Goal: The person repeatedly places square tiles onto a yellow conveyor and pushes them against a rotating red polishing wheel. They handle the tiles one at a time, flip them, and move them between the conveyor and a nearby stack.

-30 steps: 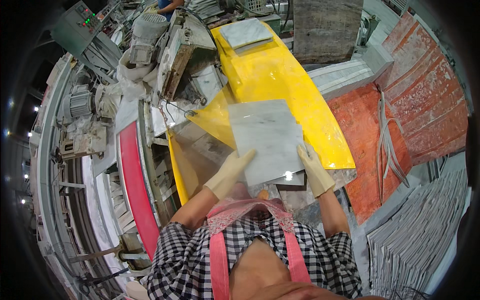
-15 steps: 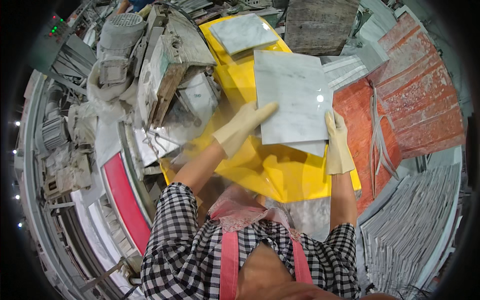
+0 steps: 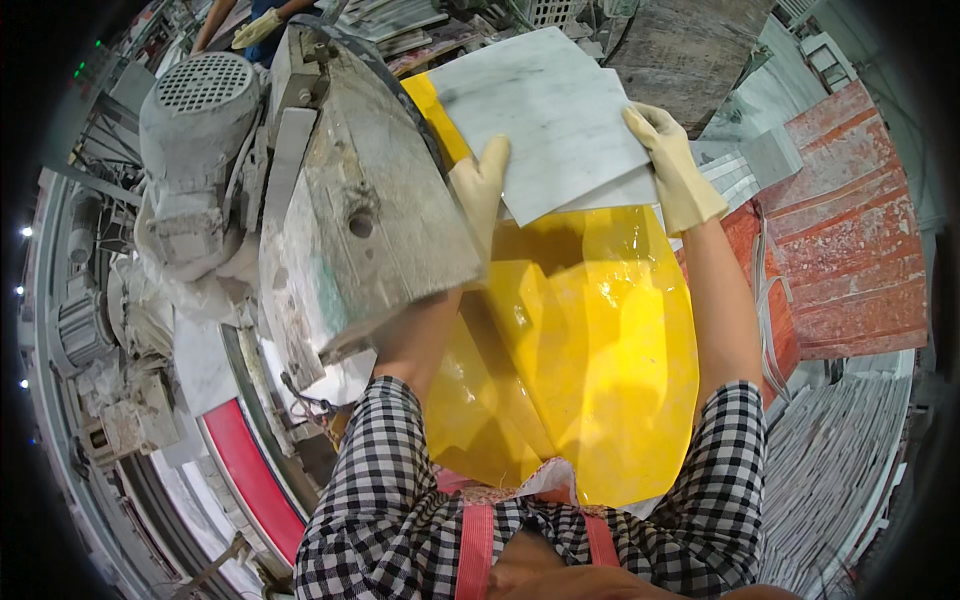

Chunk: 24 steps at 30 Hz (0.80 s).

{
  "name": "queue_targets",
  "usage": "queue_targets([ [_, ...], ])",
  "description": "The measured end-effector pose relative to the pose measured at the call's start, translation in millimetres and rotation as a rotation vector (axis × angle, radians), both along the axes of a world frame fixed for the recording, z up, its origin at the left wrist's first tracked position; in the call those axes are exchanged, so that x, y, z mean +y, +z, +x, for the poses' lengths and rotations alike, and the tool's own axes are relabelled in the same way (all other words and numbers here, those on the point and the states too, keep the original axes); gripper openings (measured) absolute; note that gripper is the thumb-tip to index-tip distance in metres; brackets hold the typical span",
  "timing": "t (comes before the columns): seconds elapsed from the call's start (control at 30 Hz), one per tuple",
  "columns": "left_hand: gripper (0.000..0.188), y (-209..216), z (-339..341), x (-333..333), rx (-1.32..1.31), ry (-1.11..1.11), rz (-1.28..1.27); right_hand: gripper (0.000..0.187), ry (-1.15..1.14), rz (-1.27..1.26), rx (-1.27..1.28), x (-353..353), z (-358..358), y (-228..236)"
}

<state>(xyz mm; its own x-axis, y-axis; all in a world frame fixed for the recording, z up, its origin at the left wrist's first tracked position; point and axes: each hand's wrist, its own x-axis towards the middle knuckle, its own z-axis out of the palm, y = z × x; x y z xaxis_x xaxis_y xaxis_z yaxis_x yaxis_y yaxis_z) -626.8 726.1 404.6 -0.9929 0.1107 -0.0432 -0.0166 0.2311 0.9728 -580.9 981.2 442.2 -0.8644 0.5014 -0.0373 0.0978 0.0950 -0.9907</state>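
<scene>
A white marble tile with grey veins (image 3: 545,120) is between my two gloved hands, out at arm's length. My left hand (image 3: 482,185), in a cream rubber glove, grips its left edge with the thumb on top. On the right edge, my right hand (image 3: 672,165), gloved the same way, has its thumb over the face and its other fingers beneath. Part of another white tile (image 3: 635,188) shows under the first, near my right hand. Below the tiles spreads a wet, glossy yellow sheet (image 3: 590,340).
A dusty grey machine (image 3: 365,200) with a motor (image 3: 200,130) stands close over my left forearm. Stacked thin slabs (image 3: 835,470) fill the lower right, below a reddish board (image 3: 850,230). Another person's gloved hand (image 3: 257,30) is at the upper left.
Both hands have carried the tile forward and turned it, over where a tile lay at the far end. The view has shifted, and the machine now appears larger.
</scene>
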Motion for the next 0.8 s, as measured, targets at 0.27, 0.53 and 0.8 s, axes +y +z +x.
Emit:
queue_targets([
  [0.27,0.085,-14.4,-34.5,3.1,-0.002,-0.008,-0.386,0.045,0.048,-0.028,-0.103,14.6,-52.2,-15.3],
  [0.53,0.068,-20.9,-25.0,0.9,-0.008,-0.111,-0.361,0.044,0.117,-0.043,-0.146,21.4,-52.6,-20.1],
  [0.8,0.024,-43.1,9.2,-17.3,0.052,-0.112,0.049,0.043,0.073,0.035,-0.26,27.5,-58.0,-20.5],
])
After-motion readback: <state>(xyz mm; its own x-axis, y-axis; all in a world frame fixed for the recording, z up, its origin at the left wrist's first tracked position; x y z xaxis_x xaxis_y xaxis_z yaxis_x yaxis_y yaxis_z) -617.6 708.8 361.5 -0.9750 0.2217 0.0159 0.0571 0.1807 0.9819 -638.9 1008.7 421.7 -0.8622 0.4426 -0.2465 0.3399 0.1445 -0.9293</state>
